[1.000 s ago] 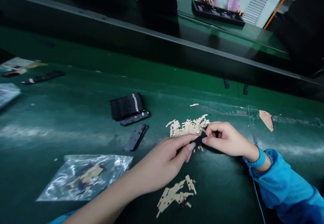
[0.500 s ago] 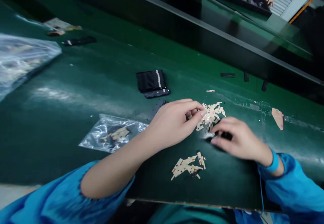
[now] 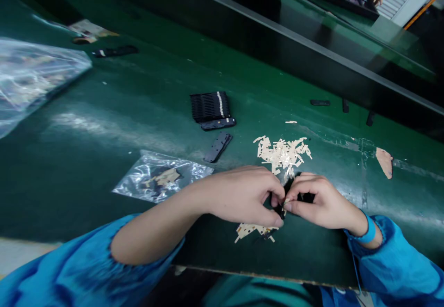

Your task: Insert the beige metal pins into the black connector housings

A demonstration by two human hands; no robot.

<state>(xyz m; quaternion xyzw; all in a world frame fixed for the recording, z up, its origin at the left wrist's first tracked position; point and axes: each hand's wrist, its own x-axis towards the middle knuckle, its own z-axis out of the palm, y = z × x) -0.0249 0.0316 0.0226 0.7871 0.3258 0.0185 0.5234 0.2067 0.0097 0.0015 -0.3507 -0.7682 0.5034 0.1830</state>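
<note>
My left hand (image 3: 244, 195) is closed on a small black strip-like part (image 3: 288, 186), its thumb and fingertips around the part's near end. My right hand (image 3: 317, 201) meets it from the right, thumb and forefinger pinched on a tiny cream piece (image 3: 285, 204) against the black part. The fingers hide most of both. Just beyond my hands lies a loose pile of thin cream pieces (image 3: 282, 152). On the near side, a smaller heap of larger cream flat pieces with dark spots (image 3: 255, 230) is partly covered by my left hand.
Left of my hands lie a clear plastic bag (image 3: 130, 182) with cream pieces, a dark grey flat part (image 3: 218, 147) and a stacked row of black strips (image 3: 208, 106). A larger bag (image 3: 41, 76) is far left. A raised dark ledge (image 3: 277, 43) crosses behind; beyond it show a co-worker's hands.
My left hand has moved from the cream pile toward me and now meets my right hand at the black part. My right hand has shifted slightly nearer. The view has shifted a little.
</note>
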